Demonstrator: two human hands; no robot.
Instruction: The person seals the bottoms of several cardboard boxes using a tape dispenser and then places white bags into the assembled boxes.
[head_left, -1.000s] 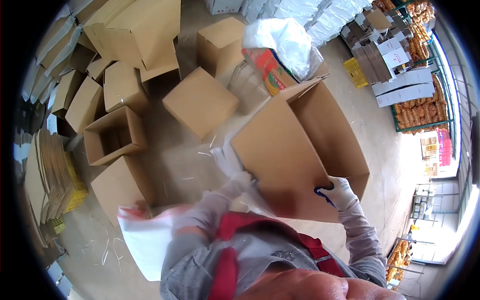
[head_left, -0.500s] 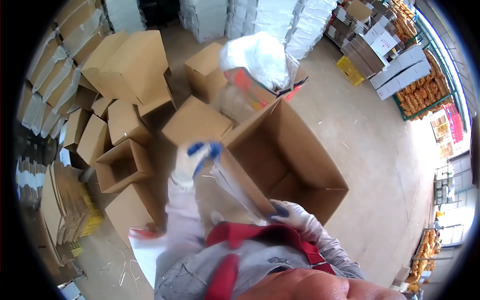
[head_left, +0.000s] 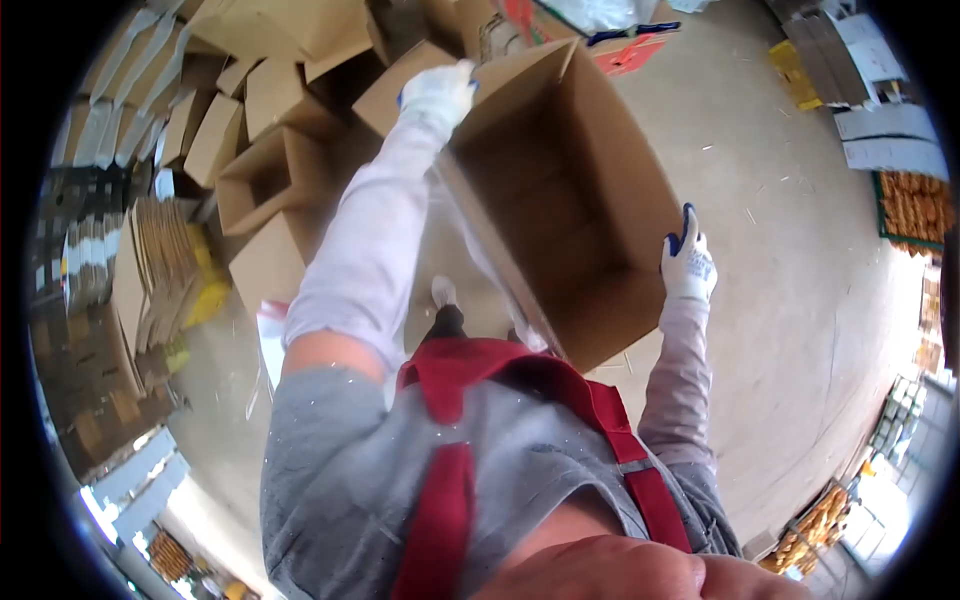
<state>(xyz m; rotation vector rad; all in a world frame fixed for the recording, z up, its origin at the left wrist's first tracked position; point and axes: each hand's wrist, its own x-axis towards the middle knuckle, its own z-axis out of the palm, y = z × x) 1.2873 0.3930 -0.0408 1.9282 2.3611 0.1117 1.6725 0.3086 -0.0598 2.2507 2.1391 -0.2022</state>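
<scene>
A large cardboard box [head_left: 548, 190] stands in front of me with its top side open and its inside bare. My left hand [head_left: 438, 98], in a white glove with a blue palm, is closed at the box's far left corner; part of its fingers is hidden. At the right corner is my right hand [head_left: 690, 265], gloved the same way. Its fingers stretch upward beside the outer wall, with thumb and finger apart. Clear plastic film [head_left: 478, 250] hangs along the box's near left side.
Several cardboard boxes crowd the left, including a small open box [head_left: 268, 185]. Flattened cardboard [head_left: 160, 270] is stacked at far left. A printed carton [head_left: 632, 52] with clear plastic stands beyond the large box. Filled orange sacks [head_left: 912, 212] are at far right. Scraps litter the floor.
My left hand has gone from the air beside the box to its far left corner. My right hand has moved from the near rim to the right corner. The view has tilted downward.
</scene>
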